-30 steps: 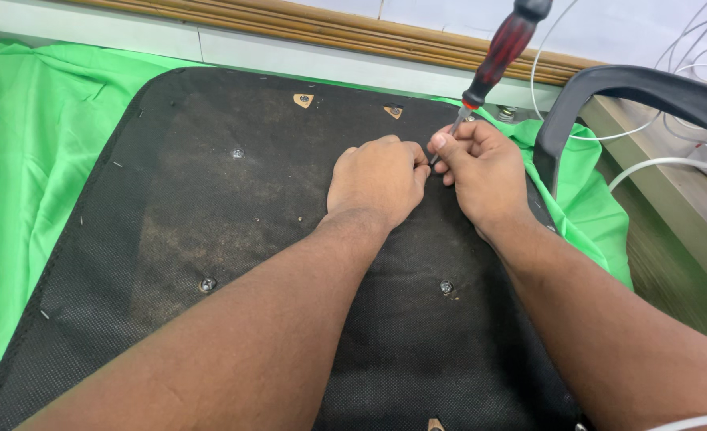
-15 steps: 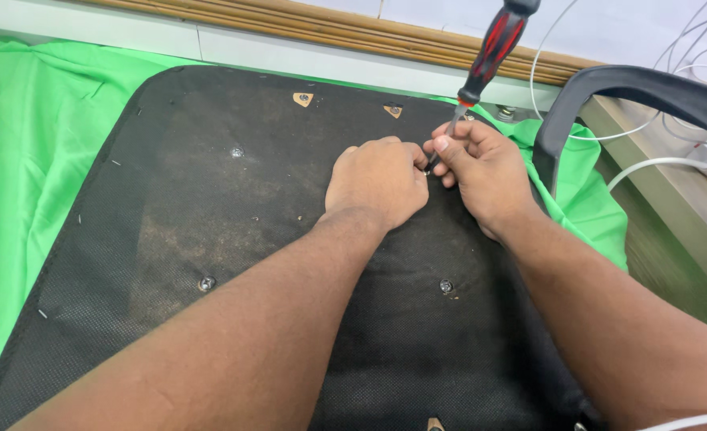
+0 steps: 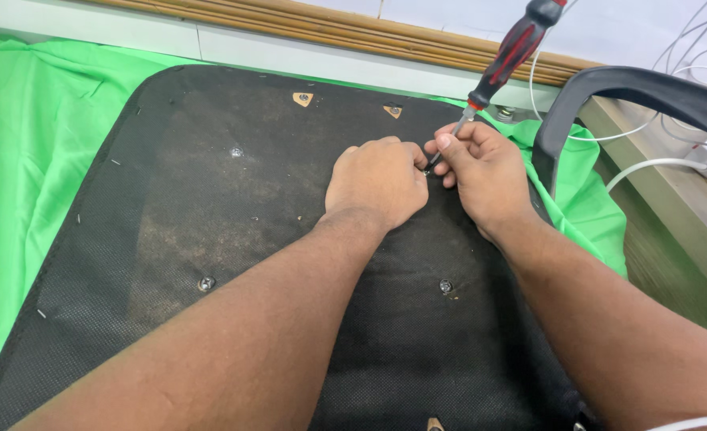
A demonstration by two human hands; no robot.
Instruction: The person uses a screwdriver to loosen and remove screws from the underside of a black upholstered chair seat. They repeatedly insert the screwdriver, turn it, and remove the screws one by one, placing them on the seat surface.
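Both my hands are bunched up near the far right corner of the black fabric panel (image 3: 233, 239), which is lying on a green cloth (image 3: 42, 144). My right hand (image 3: 485, 172) has its fingers pinched closed around the metal shaft of the red-and-black screwdriver (image 3: 506, 57), low down near the tip. The handle sticks up and leans away from me toward the far right, so the long axis runs from the tip at my fingers up toward the wall. My left hand (image 3: 377, 182) is curled into a loose fist pressing on the panel, knuckles touching the right hand's fingertips right where the tip comes down. Can't see the tip itself or whatever it's sitting in, my fingers hide it, and I can't tell if the left is pinching anything.

The right hand is the one on the tool. There's a screw (image 3: 446, 286) in the panel nearer to me, another screw (image 3: 206, 282) over toward the left edge, and a grey chair armrest (image 3: 609, 84) off the right side.
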